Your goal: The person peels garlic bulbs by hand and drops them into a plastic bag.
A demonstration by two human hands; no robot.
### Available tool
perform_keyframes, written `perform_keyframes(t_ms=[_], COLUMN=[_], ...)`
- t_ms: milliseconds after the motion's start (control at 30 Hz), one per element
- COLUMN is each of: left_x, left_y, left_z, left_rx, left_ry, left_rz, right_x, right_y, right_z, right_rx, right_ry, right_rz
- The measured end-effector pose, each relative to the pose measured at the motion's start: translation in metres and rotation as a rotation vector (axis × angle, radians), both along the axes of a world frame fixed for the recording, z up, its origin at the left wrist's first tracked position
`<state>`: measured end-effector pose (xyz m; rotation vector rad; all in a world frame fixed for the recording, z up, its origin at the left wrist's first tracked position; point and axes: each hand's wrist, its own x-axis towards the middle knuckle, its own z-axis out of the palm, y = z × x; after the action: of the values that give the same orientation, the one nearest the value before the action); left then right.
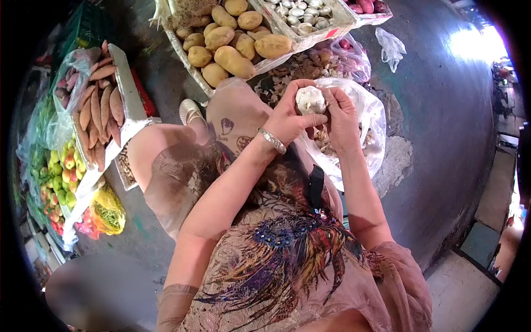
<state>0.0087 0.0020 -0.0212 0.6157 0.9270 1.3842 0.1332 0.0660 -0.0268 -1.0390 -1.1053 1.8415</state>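
A white garlic bulb is held between my two hands, above a clear plastic bag. My left hand, with a bracelet at the wrist, wraps round the bulb's left side, its thumb along the bottom. On the other side, my right hand pinches the bulb's edge with thumb and fingertips; some of its fingers are hidden behind. Below the hands, the open plastic bag contains brownish, papery scraps that look like garlic skins.
Ahead stand a box of potatoes, a white foam box of garlic bulbs and a box of red onions. Loose skins litter the floor. Leftward are sweet potatoes, apples and a yellow bag.
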Motion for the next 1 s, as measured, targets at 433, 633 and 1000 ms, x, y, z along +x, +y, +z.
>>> perform_keyframes(t_ms=[433,633,1000], left_x=[0.001,0.003,0.011], left_y=[-0.002,-0.001,0.001], left_z=[0.002,-0.002,-0.023], left_rx=[0.130,0.040,0.213], left_ry=[-0.072,0.040,0.785], left_rz=[0.087,0.080,-0.071], right_x=[0.007,0.029,0.028], right_y=[-0.003,0.007,-0.005], right_z=[-0.059,-0.081,-0.010], right_rx=[0.273,-0.088,-0.043], right_ry=[-0.471,-0.522,-0.085], right_rz=[0.355,0.205,0.258])
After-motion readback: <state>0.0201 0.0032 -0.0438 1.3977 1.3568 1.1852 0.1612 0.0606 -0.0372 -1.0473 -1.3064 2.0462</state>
